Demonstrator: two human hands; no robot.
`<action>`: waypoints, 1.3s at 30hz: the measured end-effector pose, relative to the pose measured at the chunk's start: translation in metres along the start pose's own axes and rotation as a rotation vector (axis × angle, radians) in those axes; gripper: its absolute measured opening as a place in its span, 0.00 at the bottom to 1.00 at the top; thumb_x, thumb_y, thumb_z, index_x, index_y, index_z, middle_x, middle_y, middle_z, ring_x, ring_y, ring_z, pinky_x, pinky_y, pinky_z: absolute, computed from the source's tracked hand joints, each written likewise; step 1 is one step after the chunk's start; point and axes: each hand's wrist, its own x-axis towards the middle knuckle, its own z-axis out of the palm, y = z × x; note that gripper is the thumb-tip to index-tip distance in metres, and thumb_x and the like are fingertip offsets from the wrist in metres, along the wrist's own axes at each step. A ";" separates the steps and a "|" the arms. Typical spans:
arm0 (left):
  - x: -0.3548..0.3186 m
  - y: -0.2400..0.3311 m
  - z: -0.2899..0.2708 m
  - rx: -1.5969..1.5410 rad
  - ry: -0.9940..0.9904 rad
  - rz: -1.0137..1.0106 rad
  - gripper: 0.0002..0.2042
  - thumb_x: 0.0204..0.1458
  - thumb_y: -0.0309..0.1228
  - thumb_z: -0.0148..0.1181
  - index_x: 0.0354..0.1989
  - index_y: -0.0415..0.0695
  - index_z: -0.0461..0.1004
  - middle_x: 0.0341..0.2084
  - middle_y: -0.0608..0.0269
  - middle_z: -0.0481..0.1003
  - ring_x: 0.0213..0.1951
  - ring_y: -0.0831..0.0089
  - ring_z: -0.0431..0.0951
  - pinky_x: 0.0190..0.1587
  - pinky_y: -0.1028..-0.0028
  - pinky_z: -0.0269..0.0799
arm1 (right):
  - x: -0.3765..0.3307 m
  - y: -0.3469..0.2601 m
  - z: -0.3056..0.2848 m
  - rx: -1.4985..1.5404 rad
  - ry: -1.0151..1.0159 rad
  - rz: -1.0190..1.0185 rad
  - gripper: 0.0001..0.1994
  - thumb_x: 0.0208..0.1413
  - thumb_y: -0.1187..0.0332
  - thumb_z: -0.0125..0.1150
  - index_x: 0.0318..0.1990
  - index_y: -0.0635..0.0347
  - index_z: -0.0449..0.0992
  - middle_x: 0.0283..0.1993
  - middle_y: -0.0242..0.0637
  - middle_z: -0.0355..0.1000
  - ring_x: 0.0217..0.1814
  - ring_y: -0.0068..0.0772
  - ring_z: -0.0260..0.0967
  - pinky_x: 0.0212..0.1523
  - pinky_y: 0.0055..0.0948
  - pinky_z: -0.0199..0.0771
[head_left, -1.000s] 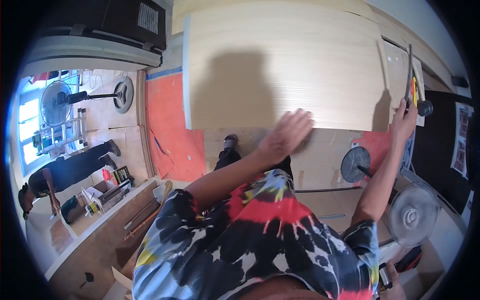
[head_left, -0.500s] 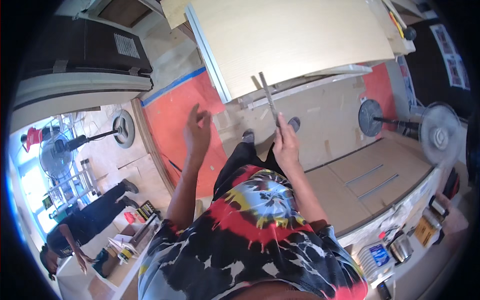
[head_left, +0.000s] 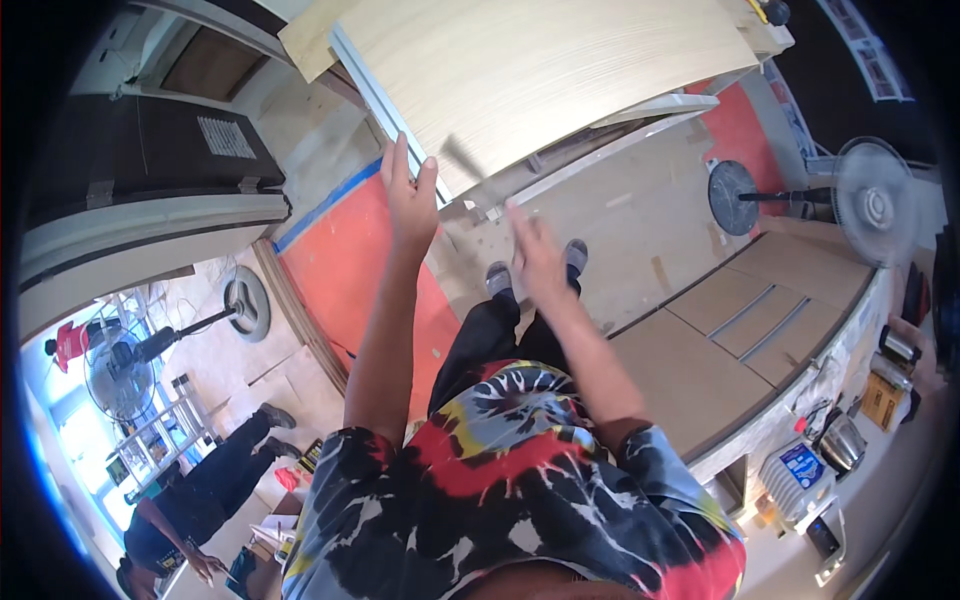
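**Hands at the near edge of a pale wooden board**

Fingertips of the left hand point(head_left: 410, 195) rest against the near edge of a large light-wood board point(head_left: 540, 70), the palm flat and the fingers straight and together rather than curled round anything; the placement reads as a steadying touch, since an open hand pressed on an edge can check a wide panel without needing to clamp it. The board lies across a work surface ahead of the person, filling the upper middle of the view, with a white rail point(head_left: 385, 95) running along its left side.

The right hand point(head_left: 535, 250) hangs a little nearer the body, just short of the board's edge. It is motion-blurred, and a thin dark streak point(head_left: 462, 158) rises from above it toward the board. Whether that streak is a slim tool pinched in the fingers cannot be told, nor whether the hand is closed or loose.

Below the hands, the person's dark trousers and grey shoes point(head_left: 498, 276) stand on a plywood floor point(head_left: 640, 220) beside an orange mat point(head_left: 350, 260). A pedestal fan point(head_left: 870, 205) stands to the right, near a bench holding bottles and small appliances. At lower left, well apart, another person point(head_left: 190, 500) in dark clothes bends over.
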 end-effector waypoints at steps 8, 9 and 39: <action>-0.003 0.015 -0.005 0.015 -0.082 -0.089 0.27 0.66 0.31 0.48 0.71 0.36 0.54 0.72 0.40 0.45 0.69 0.58 0.56 0.63 0.68 0.58 | -0.019 -0.016 0.003 -0.048 -0.021 0.016 0.29 0.56 0.81 0.56 0.66 0.50 0.69 0.37 0.52 0.72 0.35 0.52 0.74 0.36 0.44 0.74; -0.004 0.017 -0.006 -0.004 -0.079 -0.111 0.27 0.66 0.31 0.47 0.71 0.35 0.54 0.72 0.40 0.45 0.69 0.58 0.56 0.63 0.68 0.58 | -0.028 -0.013 -0.004 -0.058 -0.070 0.024 0.28 0.56 0.81 0.56 0.66 0.51 0.69 0.38 0.53 0.72 0.36 0.52 0.74 0.36 0.44 0.74; 0.004 0.020 -0.006 0.076 -0.126 -0.114 0.26 0.65 0.26 0.45 0.71 0.34 0.53 0.73 0.41 0.47 0.74 0.57 0.48 0.71 0.66 0.47 | 0.036 -0.029 -0.011 0.011 0.114 0.100 0.29 0.55 0.83 0.53 0.66 0.52 0.68 0.34 0.59 0.71 0.36 0.58 0.74 0.38 0.46 0.74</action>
